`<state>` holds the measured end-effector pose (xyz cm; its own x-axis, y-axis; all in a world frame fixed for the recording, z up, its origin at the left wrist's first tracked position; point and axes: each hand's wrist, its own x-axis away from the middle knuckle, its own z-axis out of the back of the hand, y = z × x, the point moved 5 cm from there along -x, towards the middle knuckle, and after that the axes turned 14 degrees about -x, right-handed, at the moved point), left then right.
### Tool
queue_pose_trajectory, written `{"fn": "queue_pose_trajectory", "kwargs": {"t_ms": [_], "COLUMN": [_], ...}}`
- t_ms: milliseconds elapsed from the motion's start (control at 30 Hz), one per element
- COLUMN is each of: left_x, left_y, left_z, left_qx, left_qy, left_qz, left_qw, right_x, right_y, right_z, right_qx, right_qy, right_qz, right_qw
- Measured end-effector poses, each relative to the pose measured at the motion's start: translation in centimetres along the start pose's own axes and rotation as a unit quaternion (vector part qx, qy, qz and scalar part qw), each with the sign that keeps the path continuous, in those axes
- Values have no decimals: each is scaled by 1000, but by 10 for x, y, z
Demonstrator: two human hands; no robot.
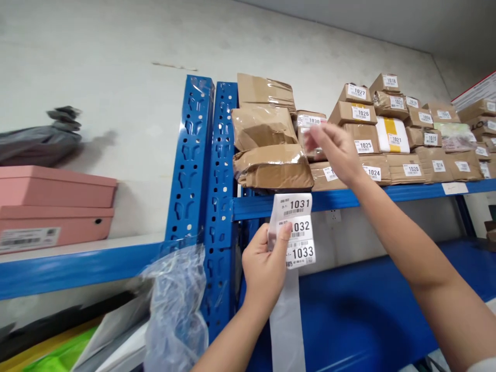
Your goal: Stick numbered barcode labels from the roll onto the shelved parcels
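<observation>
My left hand (pixel 265 263) grips a strip of white barcode labels (pixel 300 205), thumb across its front. The printed numbers 1031, 1032 and 1033 show, and a blank tail of backing paper (pixel 287 325) hangs below. My right hand (pixel 337 150) is raised in front of a small taped parcel (pixel 311 120) labelled 1030. Its fingers are bent and their tips blurred, so whether they pinch anything or touch the parcel is unclear. Left of that parcel, brown wrapped packages (pixel 271 165) lie stacked at the shelf's end, with no number label visible on them.
Several numbered boxes (pixel 362 112) line the blue shelf (pixel 391 192) to the right. Perforated blue uprights (pixel 189 170) stand left of centre. Pink shoeboxes (pixel 58 191) sit on the left shelf. Clear plastic wrap (pixel 174 305) hangs by the upright, near bagged items below. A lower blue shelf (pixel 360 305) lies beneath.
</observation>
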<state>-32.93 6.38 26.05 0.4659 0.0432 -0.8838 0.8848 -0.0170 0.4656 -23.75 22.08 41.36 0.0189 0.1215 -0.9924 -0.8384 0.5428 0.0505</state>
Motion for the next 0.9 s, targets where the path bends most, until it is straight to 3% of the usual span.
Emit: {"fn": "queue_pose_trajectory", "kwargs": {"t_ms": [33,100,200,333,433,533,667,767,900], "left_x": [0,-1,0,2,0,-7,-19,-23,-17], "left_y": [-2,-2,0,0,4,9,16,17,11], "left_z": [0,-5,-19,-30,-27,-16,-7,1,21], "left_qx": [11,22,68,137,84,53,80,85,11], "left_qy": [-1,-33,-100,-74,-26,27,-3,-12,61], "left_qz": [-6,-28,-23,69,72,57,23,24,19], "left_qw": [1000,999,992,985,993,997,996,996,998], "right_x": [24,65,99,111,112,103,72,46,28], "right_y": [-8,-19,-15,7,8,-5,-19,-17,-13], "right_z": [-9,-16,-17,-19,-22,-29,-37,-45,-50], "right_qx": [-52,-86,-80,-113,-116,-86,-57,-45,74], "right_qy": [-76,-113,-72,-3,54,74,85,59,25], "right_qz": [-33,-68,-74,-122,-119,-70,0,10,42], "right_qw": [995,988,991,986,985,991,995,997,996]}}
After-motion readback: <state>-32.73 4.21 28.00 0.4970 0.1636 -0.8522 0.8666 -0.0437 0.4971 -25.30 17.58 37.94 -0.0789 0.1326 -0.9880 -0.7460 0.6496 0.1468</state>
